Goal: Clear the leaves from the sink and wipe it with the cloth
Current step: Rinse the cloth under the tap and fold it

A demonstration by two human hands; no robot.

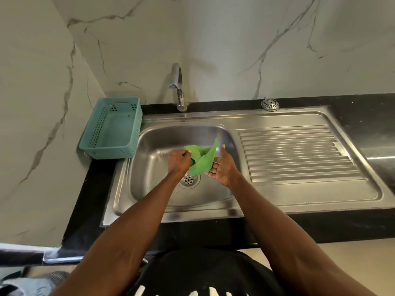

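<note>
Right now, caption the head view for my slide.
Left hand grips green leaves over the sink; open right hand supports them.

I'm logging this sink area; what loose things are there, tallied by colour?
Green: 1, the green cloth held between both hands
Teal: 1, the teal perforated plastic basket
Silver: 1, the round silver metal strainer cap
Total: 3

A single head-worn wide-angle camera looks forward and steeply down from close above the stainless steel sink basin (162,189), which sits mid-frame; marble-patterned wall (235,39) rises behind that basin, the wearer's torso below it.
</note>
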